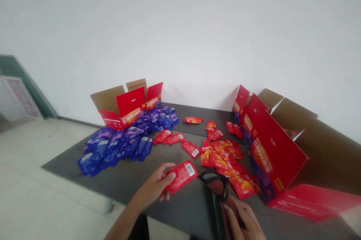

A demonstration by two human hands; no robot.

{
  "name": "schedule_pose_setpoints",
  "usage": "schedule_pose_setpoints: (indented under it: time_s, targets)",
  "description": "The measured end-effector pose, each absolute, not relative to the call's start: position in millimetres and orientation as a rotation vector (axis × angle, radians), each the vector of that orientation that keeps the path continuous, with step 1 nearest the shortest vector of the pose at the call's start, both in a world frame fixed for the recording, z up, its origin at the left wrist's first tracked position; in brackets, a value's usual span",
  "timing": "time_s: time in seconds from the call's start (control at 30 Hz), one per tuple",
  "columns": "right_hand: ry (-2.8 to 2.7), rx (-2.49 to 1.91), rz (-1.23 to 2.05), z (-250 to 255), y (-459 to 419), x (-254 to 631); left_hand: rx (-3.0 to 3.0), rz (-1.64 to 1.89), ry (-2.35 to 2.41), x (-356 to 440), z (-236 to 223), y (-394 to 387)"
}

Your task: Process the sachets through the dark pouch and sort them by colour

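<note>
A red sachet [183, 177] with a white barcode label is gripped between thumb and fingers of my left hand [158, 183], above the near edge of the table. My right hand [244, 219] is closed around a black and dark reddish hand-held tool [217, 187] with a rounded head. Its head lies just right of the sachet, and I cannot tell whether they touch. Past it, several red and orange sachets [222, 157] lie in an overlapping heap, some barcode side up. Another red sachet [191, 149] lies flat beyond my left hand.
Blue sachets [113, 146] are piled on the left of the dark table [169, 157]. Behind them stands an open red carton [130, 103]. A larger open red carton [270, 150] stands at the right. A white wall [183, 37] rises behind the table.
</note>
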State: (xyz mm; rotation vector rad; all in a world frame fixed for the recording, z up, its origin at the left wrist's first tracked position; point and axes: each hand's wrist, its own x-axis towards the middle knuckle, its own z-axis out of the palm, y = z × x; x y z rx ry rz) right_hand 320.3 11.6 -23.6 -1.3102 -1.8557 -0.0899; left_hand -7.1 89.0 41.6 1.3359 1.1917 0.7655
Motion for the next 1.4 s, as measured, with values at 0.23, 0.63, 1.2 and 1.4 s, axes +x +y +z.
schedule_pose_setpoints:
  time_s: [0.23,0.63,1.2,1.4]
  targets:
    - [-1.582,-1.565,0.206,-22,7,312,1.511,0.754,1.398,-11,-5,51]
    - [-1.59,-1.545,0.277,1,21,304,2.71,0.895,1.451,-6,-9,-2]
    - [-2.412,-1.119,0.18,41,139,195,2.869,1.005,1.317,2,-29,-4]
    - [-2.51,-0.944,0.343,46,84,190,2.618,1.188,1.391,12,-40,-8]
